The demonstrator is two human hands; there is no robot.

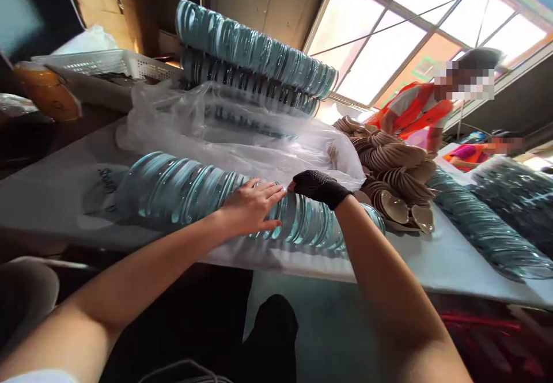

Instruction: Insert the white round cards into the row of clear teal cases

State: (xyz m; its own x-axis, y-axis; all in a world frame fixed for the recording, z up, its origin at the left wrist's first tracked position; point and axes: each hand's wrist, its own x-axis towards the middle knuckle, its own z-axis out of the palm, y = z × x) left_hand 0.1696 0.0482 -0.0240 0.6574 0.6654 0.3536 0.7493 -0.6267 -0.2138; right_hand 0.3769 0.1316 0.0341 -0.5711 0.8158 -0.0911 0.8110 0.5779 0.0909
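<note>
A long row of clear glass discs (173,190) lies on its side along the near edge of a white table (453,256). My left hand (253,207) rests bare on top of the row near its middle, fingers stretched flat and slightly spread. My right hand (319,187), in a black mesh glove, sits just to its right with fingers curled over the discs and against a sheet of clear plastic wrap (242,135). Its fingertips are hidden behind the row.
More stacked rows of glass discs (254,49) rise behind the plastic. A pile of tan wooden lids (397,175) lies at right, with further disc rows (488,227) beyond. A white basket (108,63) stands at back left. Two people in orange vests (415,109) work at right.
</note>
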